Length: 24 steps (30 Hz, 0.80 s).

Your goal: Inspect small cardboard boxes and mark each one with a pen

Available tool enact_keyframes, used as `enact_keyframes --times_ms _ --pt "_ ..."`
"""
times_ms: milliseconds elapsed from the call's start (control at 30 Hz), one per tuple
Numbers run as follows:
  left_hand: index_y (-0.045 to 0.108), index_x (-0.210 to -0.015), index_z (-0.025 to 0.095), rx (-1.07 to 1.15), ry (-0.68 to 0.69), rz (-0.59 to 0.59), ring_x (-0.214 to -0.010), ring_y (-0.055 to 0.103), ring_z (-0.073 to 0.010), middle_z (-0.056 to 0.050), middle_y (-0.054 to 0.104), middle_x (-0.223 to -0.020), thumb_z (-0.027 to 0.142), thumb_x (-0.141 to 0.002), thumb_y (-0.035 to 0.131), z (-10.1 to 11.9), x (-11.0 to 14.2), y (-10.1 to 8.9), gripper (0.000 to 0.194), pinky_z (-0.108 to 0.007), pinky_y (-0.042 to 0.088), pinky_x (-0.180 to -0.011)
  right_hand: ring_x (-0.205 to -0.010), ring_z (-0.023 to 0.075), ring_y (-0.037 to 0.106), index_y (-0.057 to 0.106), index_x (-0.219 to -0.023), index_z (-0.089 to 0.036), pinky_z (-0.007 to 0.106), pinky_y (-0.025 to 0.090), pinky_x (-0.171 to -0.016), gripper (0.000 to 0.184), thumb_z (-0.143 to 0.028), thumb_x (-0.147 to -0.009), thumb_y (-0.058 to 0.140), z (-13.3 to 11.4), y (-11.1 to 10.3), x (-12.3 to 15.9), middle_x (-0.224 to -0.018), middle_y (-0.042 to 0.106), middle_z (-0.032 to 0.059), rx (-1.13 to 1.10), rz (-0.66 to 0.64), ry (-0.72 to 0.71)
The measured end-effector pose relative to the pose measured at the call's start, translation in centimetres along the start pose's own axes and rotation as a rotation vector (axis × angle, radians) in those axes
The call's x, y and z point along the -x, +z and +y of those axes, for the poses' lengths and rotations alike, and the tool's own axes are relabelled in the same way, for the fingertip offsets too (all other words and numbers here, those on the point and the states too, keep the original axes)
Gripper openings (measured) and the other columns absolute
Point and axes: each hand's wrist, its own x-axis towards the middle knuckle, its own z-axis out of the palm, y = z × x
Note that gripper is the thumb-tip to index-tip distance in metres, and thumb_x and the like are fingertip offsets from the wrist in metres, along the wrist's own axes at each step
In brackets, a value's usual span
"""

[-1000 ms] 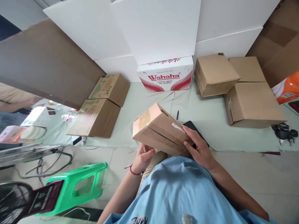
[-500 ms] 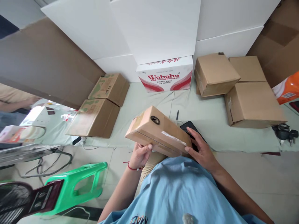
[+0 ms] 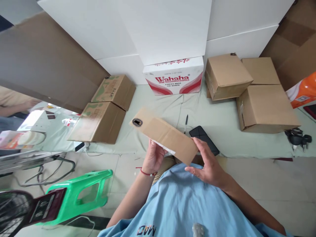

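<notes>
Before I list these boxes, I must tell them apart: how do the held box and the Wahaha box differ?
The held box is brown; the Wahaha box is white with red print. The held box is tilted in the left hand, the Wahaha box sits on the table. The held box shows a dark oval spot; the Wahaha box shows none. Both are oblong.
</notes>
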Motion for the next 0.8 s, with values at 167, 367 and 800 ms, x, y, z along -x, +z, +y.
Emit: enact_keyframes --times_ms 167,367,800 --pt "0.031 -0.168 0.043 -0.019 -0.104 0.122 -0.134 0.07 -0.0306 -0.004 0.07 -0.149 0.065 -0.085 0.086 0.1 0.5 1.1 0.102 -0.043 0.061 -0.106 -0.163 0.033 0.04 0.021 -0.177 -0.037 0.054 0.043 -0.13 0.087 -0.032 -0.104 0.069 -0.7 0.8 -0.1 -0.179 0.036 0.0099 -0.05 -0.216 -0.103" --pt "0.041 -0.165 0.03 -0.018 -0.159 0.09 -0.135 0.07 -0.0335 -0.008 0.07 -0.15 0.053 -0.091 0.081 1.4 1.0 2.5 0.087 -0.045 0.06 -0.111 -0.164 0.029 0.039 0.015 -0.176 -0.042 0.051 0.04 -0.133 0.09 -0.024 -0.105 0.066 -0.6 0.5 -0.2 -0.18 0.034 0.004 -0.141 -0.227 -0.11" --pt "0.072 -0.128 0.02 0.245 -0.352 -0.034 -0.112 0.078 -0.0379 -0.008 0.083 -0.109 0.06 -0.09 0.071 5.1 0.0 1.4 0.055 -0.051 0.068 -0.091 -0.159 0.028 0.046 0.045 -0.165 -0.044 0.056 0.047 -0.128 0.066 -0.03 -0.105 0.07 -0.3 -0.9 0.3 -0.17 0.049 0.0055 -0.462 0.055 0.131"
